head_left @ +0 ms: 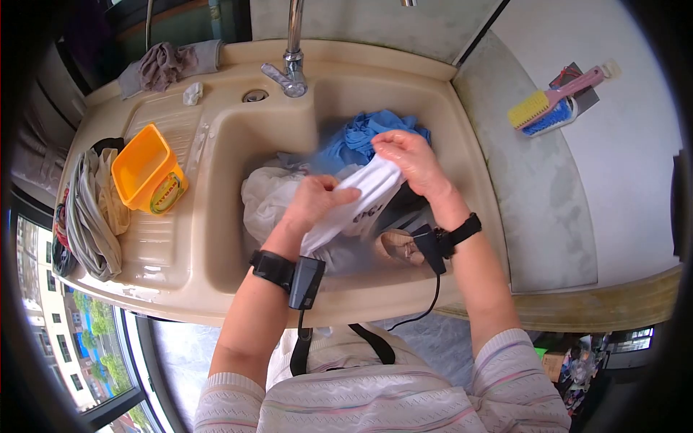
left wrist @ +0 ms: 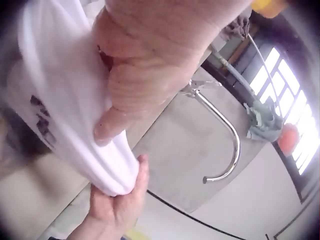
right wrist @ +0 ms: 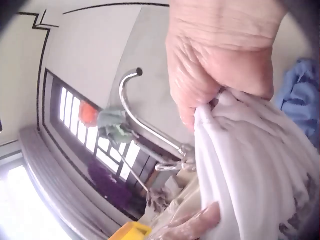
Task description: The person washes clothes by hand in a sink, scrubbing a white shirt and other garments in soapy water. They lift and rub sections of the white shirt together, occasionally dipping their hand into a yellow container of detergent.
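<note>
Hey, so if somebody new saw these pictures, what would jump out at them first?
Probably the white cloth with dark markings, held over the sink by the left hand and right hand. After that, the vivid blue cloth in the basin and the orange tub on the ridged drainboard to the left. The yellow-and-pink brush also stands out at the head view's upper right.
</note>
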A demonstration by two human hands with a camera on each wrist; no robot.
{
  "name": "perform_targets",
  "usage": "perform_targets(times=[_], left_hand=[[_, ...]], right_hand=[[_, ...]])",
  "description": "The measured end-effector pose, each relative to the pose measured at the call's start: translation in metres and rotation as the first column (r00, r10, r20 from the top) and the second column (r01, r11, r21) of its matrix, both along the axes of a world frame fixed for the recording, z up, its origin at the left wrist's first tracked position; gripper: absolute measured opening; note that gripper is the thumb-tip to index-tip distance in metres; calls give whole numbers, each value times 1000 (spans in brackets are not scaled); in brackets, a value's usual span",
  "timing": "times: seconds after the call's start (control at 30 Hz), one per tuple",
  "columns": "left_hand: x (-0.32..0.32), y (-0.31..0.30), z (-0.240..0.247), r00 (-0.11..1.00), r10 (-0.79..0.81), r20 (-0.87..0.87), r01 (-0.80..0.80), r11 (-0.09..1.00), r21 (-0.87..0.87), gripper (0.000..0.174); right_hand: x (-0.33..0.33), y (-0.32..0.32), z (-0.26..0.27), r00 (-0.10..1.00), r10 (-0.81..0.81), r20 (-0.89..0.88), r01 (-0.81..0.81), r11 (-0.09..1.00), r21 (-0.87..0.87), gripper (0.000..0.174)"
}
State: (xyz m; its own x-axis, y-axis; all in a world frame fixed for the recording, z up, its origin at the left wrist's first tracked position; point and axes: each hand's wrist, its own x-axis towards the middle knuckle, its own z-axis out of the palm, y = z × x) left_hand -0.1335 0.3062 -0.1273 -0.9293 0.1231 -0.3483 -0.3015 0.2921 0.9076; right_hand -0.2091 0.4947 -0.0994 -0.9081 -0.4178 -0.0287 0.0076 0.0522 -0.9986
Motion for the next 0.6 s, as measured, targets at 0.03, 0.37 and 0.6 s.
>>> perform_targets(times=[0.03,0.37,0.6], left_hand=[[-1,-3,-2,996,85,-24,-84,995,44,24],[-7,12,-24,846,428,318,-477,337,812,14],[9,10,-59,967,235,93,-76,-82,994,25]], right_hand=[[-2,8,0,999,-2,40,4,999,-33,24],[4,-22,-40,994,77,73,-81,995,65,20],[66,-102,-23,556,223,-801,240,880,411,19]])
